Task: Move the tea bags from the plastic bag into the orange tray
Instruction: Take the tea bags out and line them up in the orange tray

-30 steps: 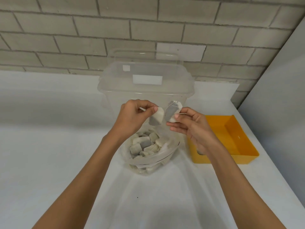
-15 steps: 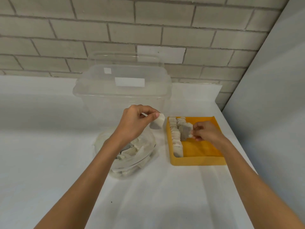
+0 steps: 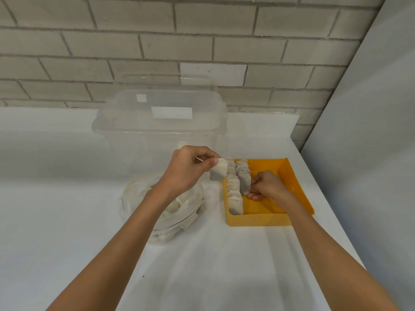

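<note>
Head view showed the placing step: the right hand [image 3: 267,186] had its fingers pinched on a tea bag [image 3: 245,185], upright in the orange tray's [image 3: 294,176] second row; the left hand [image 3: 186,169] pinched a spare tea bag [image 3: 218,172] just left of the tray, above the part-full plastic bag [image 3: 161,221]; next, probably, release, then seat the spare.

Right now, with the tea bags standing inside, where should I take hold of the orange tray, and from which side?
Probably the orange tray's right wall, from the right. The tea bags stand in two rows along its left wall, so the right half is bare and that raised rim is free to pinch. The right hand is inside; wait for it.
</note>
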The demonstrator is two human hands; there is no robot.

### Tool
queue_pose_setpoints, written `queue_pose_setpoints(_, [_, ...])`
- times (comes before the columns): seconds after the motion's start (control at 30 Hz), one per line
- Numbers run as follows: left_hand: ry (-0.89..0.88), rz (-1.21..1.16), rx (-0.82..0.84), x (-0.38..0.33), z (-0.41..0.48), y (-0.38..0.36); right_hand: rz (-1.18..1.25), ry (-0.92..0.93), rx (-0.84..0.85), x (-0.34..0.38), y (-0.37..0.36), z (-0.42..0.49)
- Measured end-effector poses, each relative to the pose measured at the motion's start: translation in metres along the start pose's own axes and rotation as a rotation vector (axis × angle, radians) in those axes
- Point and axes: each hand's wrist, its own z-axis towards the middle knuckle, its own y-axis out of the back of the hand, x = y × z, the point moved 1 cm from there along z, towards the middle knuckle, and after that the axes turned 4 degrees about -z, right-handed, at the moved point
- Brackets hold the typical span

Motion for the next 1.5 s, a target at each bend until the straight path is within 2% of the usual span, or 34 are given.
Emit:
queue_pose_setpoints(0.1, [-0.017,0.041,0.080,-0.007,0.008,-0.018,0.014,0.006,0.013,-0.001,0.006,-0.004])
queue_pose_setpoints(0.23, [-0.059,0.096,0.202,-0.015,0.030,-0.052,-0.010,0.050,-0.049,-0.003,0.023,-0.009])
queue_pose_setpoints(0.43, [0.018,0.297,0.355,0.011,0.056,-0.100,-0.037,0.081,-0.119,-0.007,0.039,-0.014])
queue_pose_setpoints(0.6, [0.075,0.447,0.354,0.028,0.062,-0.112,-0.032,0.087,-0.111,-0.008,0.038,-0.016])
queue_pose_setpoints(0.8, [0.096,0.477,0.302,0.024,0.067,-0.114,-0.027,0.099,-0.096,-0.008,0.037,-0.016])
queue_pose_setpoints(0.97, [0.115,0.471,0.372,0.025,0.069,-0.117,-0.054,0.113,-0.065,-0.008,0.031,-0.017])
queue_pose_setpoints(1.23, [0.048,0.707,0.289,0.029,0.064,-0.120,-0.123,0.083,0.028,-0.006,0.011,-0.016])
queue_pose_setpoints(1.37, [0.048,0.672,0.292,0.032,0.063,-0.117,-0.123,0.071,0.034,-0.006,0.006,-0.014])
queue_pose_setpoints(1.5, [0.028,0.539,0.266,0.029,0.059,-0.100,-0.147,0.066,0.015,-0.005,0.010,-0.017])
